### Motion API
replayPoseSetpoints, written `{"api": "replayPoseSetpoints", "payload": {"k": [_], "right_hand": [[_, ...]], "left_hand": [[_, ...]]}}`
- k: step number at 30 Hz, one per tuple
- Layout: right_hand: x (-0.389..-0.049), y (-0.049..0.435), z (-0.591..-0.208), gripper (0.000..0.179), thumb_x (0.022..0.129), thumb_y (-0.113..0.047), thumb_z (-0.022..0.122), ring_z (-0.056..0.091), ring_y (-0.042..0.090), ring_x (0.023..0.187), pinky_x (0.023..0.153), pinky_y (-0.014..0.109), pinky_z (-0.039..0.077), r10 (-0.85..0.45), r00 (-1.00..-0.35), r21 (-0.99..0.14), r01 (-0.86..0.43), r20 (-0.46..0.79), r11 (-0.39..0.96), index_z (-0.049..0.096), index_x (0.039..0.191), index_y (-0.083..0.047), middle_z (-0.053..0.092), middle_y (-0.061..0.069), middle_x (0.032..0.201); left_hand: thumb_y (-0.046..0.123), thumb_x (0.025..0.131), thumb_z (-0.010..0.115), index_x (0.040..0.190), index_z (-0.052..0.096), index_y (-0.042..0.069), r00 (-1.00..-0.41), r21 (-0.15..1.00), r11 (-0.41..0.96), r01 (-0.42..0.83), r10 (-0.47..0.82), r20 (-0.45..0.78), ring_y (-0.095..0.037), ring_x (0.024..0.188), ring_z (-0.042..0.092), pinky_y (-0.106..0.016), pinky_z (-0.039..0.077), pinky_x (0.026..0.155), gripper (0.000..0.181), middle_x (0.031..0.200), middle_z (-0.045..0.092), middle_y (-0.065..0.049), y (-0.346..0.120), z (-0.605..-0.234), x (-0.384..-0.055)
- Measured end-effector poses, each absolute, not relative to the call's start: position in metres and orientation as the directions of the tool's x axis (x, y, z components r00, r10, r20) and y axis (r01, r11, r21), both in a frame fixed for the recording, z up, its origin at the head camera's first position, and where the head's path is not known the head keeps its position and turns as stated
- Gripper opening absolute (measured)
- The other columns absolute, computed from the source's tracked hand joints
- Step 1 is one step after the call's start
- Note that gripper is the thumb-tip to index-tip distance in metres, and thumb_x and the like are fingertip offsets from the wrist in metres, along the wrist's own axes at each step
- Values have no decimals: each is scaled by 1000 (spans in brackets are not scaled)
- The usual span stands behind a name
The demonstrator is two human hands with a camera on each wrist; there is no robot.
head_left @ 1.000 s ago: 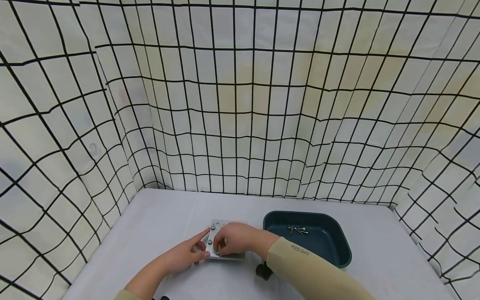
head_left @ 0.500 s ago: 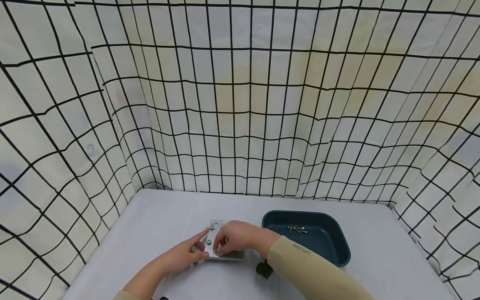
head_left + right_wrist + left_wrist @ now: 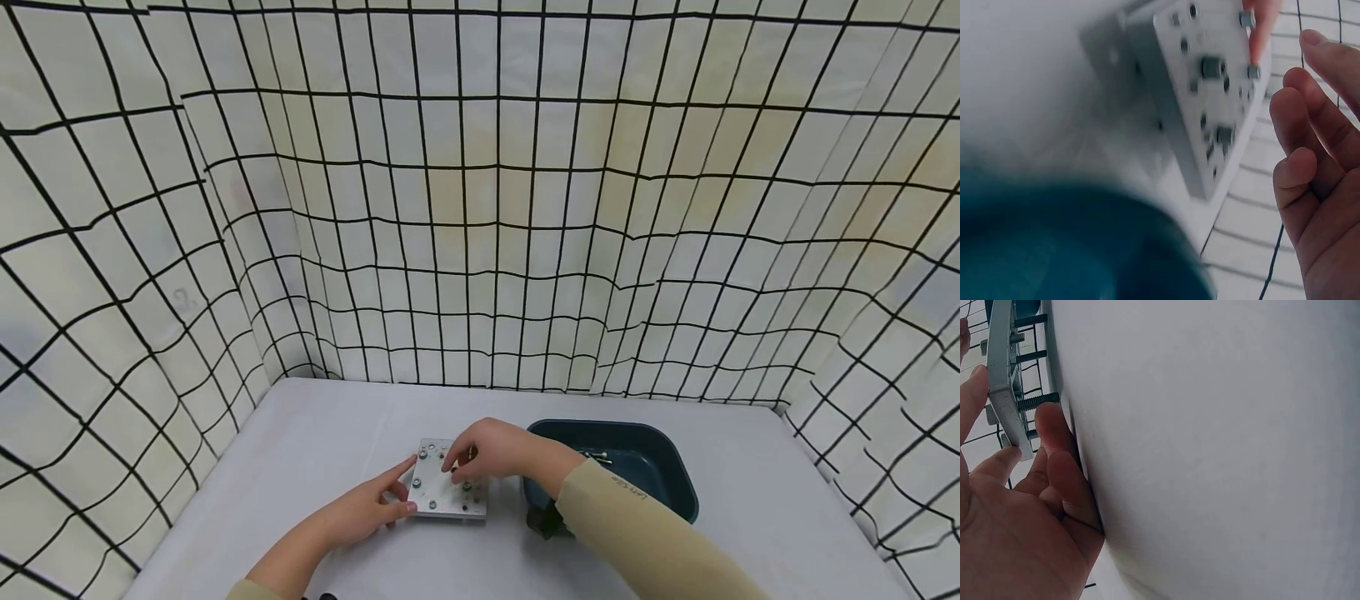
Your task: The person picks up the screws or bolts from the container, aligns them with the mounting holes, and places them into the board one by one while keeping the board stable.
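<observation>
A silver metal plate with drilled holes lies on the white table, several bolt heads standing on its top face. Threaded bolt ends stick out beneath it in the left wrist view. My left hand holds the plate's left side, index finger and thumb spread along that edge and other fingers curled low beside the bolt threads. Over the plate's upper right part hovers my right hand, its fingers loosely bent. In the right wrist view no thing shows between those fingers, and a bolt head stands on the plate.
A dark teal tray stands right of the plate, partly behind the right forearm, with a few loose bolts inside. A black object shows by the right wrist. White walls with black grid lines enclose the table's back and sides.
My right hand has lifted from the bolt at the plate's lower left corner and moved up and right across the plate. The left hand keeps its place.
</observation>
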State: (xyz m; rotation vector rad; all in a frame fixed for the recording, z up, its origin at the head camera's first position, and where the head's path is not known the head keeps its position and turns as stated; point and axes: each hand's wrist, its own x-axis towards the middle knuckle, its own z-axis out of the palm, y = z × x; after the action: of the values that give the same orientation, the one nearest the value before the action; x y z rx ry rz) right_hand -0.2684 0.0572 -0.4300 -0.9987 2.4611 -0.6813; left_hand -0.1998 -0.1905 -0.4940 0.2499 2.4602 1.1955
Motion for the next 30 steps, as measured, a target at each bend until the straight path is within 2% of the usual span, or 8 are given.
{"api": "replayPoseSetpoints", "payload": {"k": [7,17,23,30], "right_hand": [[-279,101,-426,17,90,-23,75,61,10,72,64,26,50,-696,-701,-639,-464,-159,613,78,106,-19,65,-11,82],[-291,186,-430,16,92,-23,72,63,6,85,74,30,52,-661,-733,-623,-445,-159,643,77,106,-19,68,-13,97],[-295,233,-438,17,93,-20,72,66,13,81,69,30,53,-630,-759,-627,-413,-164,661,77,107,-11,70,-8,94],[-295,258,-444,15,93,-16,71,66,9,83,73,31,53,-598,-783,-596,-400,-173,696,77,105,-10,70,-9,94]], "left_hand": [[41,89,72,157,30,17,-910,771,636,-31,300,-285,-18,79,56,-36,43,70,83,111,57,-3,-189,-497,-201],[41,89,72,157,30,18,-919,754,654,-60,258,-298,-18,77,54,-35,42,67,83,106,58,-1,-186,-494,-201],[37,90,72,157,30,16,-916,766,640,-51,276,-292,-19,78,54,-35,42,68,81,105,57,-2,-187,-491,-199],[40,90,72,157,31,18,-914,767,640,-48,282,-293,-18,78,55,-35,42,69,82,106,57,-2,-188,-493,-200]]}}
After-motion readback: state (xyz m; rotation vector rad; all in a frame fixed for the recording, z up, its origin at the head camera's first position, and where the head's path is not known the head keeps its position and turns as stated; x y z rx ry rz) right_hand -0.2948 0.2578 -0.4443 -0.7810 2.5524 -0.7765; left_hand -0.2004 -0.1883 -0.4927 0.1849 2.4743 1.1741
